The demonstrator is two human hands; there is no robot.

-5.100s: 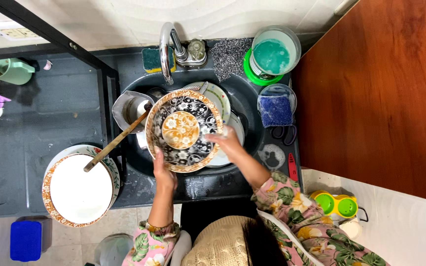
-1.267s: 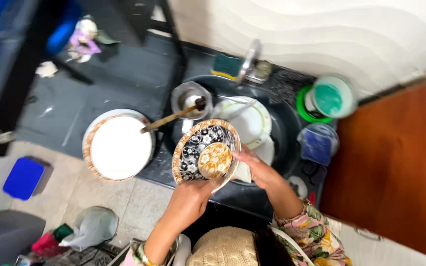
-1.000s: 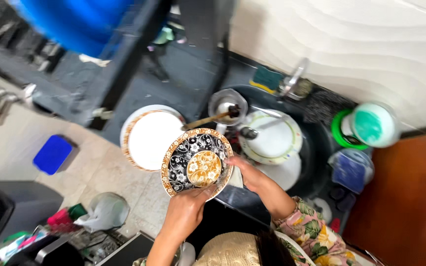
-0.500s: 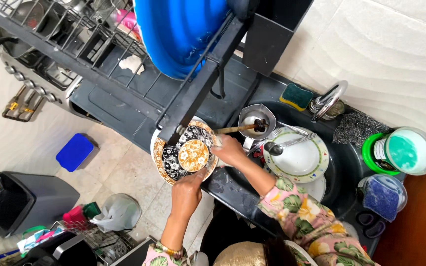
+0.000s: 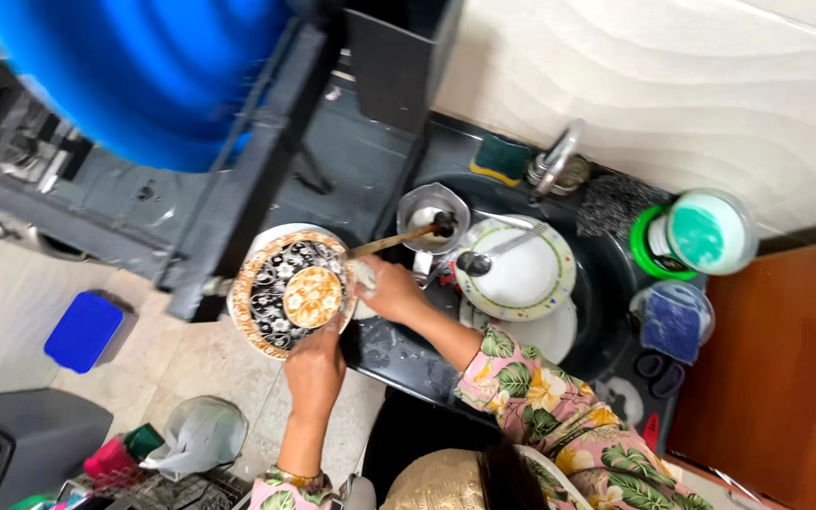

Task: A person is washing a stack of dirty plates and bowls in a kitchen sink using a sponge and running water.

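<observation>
I hold a round patterned plate (image 5: pixel 280 293), black and white with an orange rim and a golden centre, tilted toward me. My left hand (image 5: pixel 314 366) grips its near edge from below. My right hand (image 5: pixel 391 287) closes on its right edge, in front of the black sink (image 5: pixel 606 283). The plate hangs over a white plate (image 5: pixel 271 238) lying on the dark counter left of the sink.
In the sink lie a white green-rimmed plate (image 5: pixel 521 274) with a ladle on it and a steel cup (image 5: pixel 427 210) holding a wooden-handled spoon. A tap (image 5: pixel 554 161), sponge (image 5: pixel 502 158), green tub (image 5: pixel 696 234) and blue-filled container (image 5: pixel 672 321) ring it. A blue basin (image 5: pixel 144 76) sits on a rack.
The patterned plate has moved left from over the sink to over the counter's white plate, with both hands still on it. The view has swung toward the rack and floor.
</observation>
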